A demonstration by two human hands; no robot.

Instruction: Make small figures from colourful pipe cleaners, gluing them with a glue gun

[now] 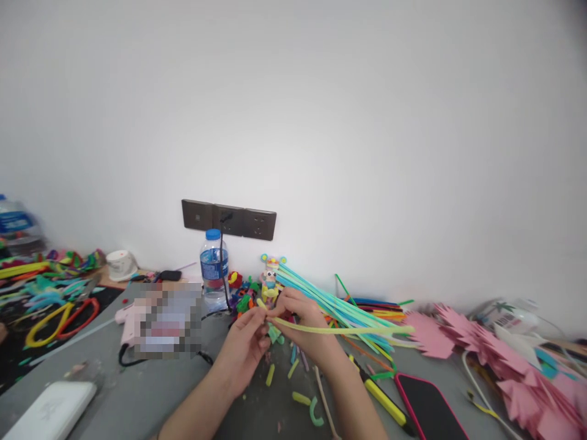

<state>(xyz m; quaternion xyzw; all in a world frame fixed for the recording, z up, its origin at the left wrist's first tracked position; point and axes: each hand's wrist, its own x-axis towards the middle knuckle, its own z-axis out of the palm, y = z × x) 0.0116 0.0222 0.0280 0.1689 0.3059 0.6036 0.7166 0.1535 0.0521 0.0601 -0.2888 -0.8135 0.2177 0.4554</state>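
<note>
A long pale yellow pipe cleaner (348, 330) runs out to the right from my fingers. My left hand (245, 345) is closed, its thumb and index finger pinching the short end of it. Pressed close beside it, my right hand (300, 315) pinches the same pipe cleaner, with most of its length passing in front of the wrist. Just behind the hands stands a small colourful figure (270, 278) with round ears. Cut bits of pipe cleaner, such as a yellow piece (301, 398) and a curved green piece (315, 412), lie below on the grey table.
A water bottle (214, 269) stands near the wall sockets (229, 220). Blue pipe cleaners (321, 296) lie behind my right hand. A yellow cutter (385, 403), a phone (428, 406) and pink paper shapes (468, 333) are at right. Scissors (64, 321) and a white box (50, 409) are at left.
</note>
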